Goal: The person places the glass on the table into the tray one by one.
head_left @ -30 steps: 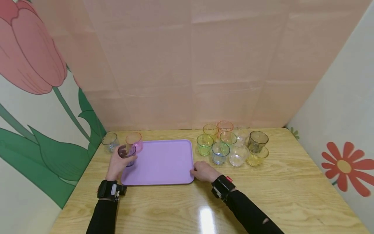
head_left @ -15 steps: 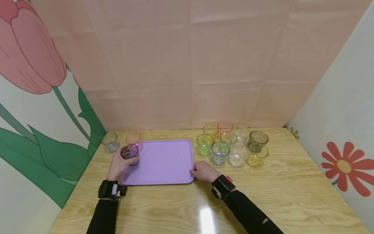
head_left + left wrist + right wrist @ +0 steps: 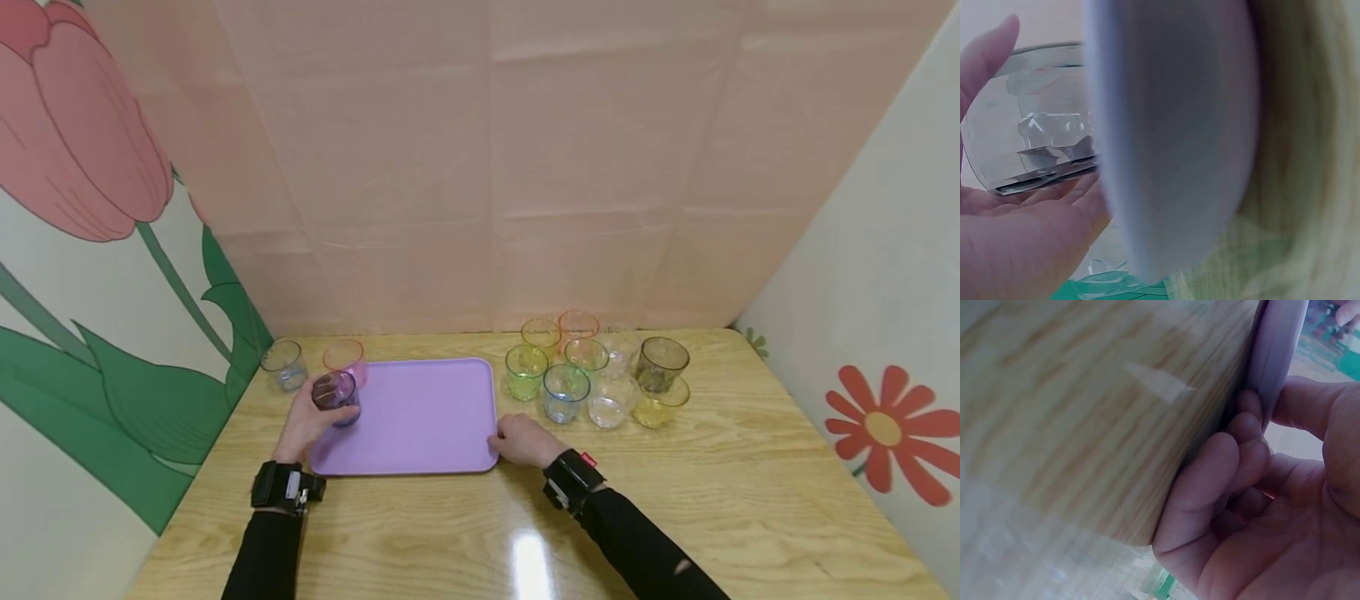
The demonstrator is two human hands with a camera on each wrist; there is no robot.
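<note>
A dark purple-tinted glass is held upright in my left hand, over the left part of the purple tray. The left wrist view shows the glass between the thumb and the fingers, beside the blurred tray. My right hand pinches the tray's right edge near its front corner. From the right wrist, the thumb and curled fingers of the hand grip the tray rim. Whether the held glass touches the tray, I cannot tell.
A pink glass stands by the tray's back left corner, a clear glass further left. Right of the tray several glasses cluster, among them a green one, a blue-rimmed one, a grey one and a yellow one.
My left hand has moved slightly to the right with the dark purple glass, further over the tray. The right hand stays at the tray's edge.
</note>
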